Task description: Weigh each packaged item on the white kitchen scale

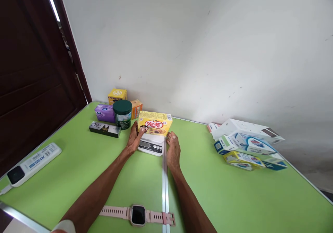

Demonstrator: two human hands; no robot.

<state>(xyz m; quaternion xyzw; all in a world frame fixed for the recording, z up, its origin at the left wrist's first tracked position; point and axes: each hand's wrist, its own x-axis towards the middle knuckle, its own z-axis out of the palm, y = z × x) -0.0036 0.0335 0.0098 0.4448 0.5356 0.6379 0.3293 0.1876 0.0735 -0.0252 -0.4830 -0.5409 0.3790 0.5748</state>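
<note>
A yellow snack box [155,123] with red lettering rests on a white digital kitchen scale [151,147], tilted slightly toward its back. My left hand [134,138] grips the box's left end, thumb over the front and fingers along the side. Close by the right edge of the box and scale is my right hand [173,149], its fingers loosely stretched upward; whether the fingertips touch the box is hard to make out. The scale's display and buttons face me, below the box.
Left of the scale stand a green-lidded tub [122,114], a purple pack [104,112], a yellow box [117,95], an orange box [136,108] and a black-silver box [104,129]. Several cartons [249,143] lie at right. A pink-strapped smartwatch [138,215] and white device [36,163] lie nearer.
</note>
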